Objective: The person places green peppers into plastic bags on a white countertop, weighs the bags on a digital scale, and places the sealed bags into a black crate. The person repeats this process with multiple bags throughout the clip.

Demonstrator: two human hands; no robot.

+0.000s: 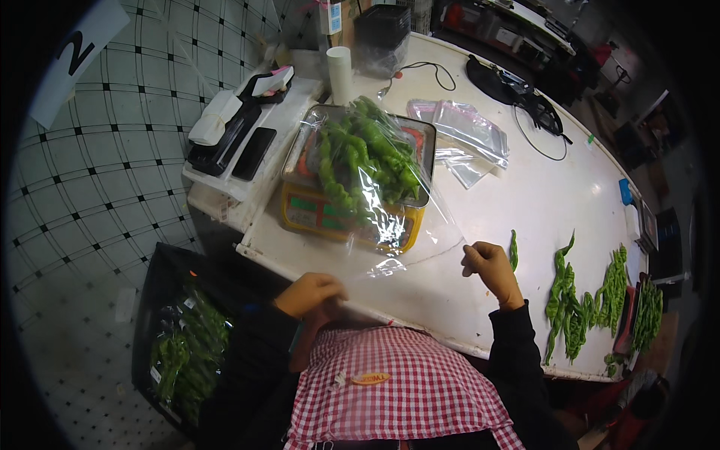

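A clear plastic bag (388, 236) with long green peppers (368, 154) inside lies on the steel pan of a yellow digital scale (293, 219). Its loose end hangs over the scale's front towards me. My right hand (494, 273) pinches the right corner of this loose end and draws it out to the side. Close to the bag's left edge, above the table's front rim, is my left hand (309, 295). Its fingers are bent and blurred, so whether they grip the film is unclear.
Flat plastic bags (469, 135) lie behind the scale on the white table (540, 197). Loose green peppers (568, 304) are at the right. A black crate (143, 337) of bagged peppers stands below left. A phone (254, 153) and a white tube (340, 73) are beside the scale.
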